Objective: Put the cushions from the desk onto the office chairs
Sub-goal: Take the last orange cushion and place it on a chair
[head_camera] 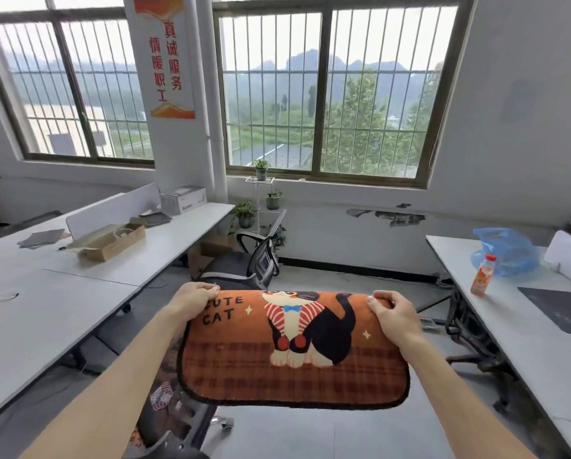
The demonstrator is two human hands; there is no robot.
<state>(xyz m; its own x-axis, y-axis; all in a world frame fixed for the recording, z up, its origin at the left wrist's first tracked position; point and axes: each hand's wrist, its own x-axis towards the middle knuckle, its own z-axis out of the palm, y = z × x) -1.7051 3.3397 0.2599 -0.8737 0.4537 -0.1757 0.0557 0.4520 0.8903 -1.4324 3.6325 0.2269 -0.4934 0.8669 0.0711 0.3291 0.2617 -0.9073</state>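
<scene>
An orange cushion (pixel 294 366) with a cartoon cat and the words "CUTE CAT" hangs in the air in front of me. My left hand (pixel 194 298) grips its far left corner and my right hand (pixel 393 314) grips its far right corner. Beyond the cushion stands a black mesh office chair (pixel 244 263) with a bare grey seat. Directly below me, a second black chair (pixel 175 422) shows part of a patterned cushion (pixel 161 394), mostly hidden by my left arm and the held cushion.
White desks (pixel 62 306) run along the left, carrying a cardboard box (pixel 112 241) and a white box (pixel 183 198). A right-hand desk (pixel 526 329) holds an orange bottle (pixel 482 274), a blue bag (pixel 506 251) and a dark mat (pixel 562 311). A plant stand (pixel 264 200) sits under the window.
</scene>
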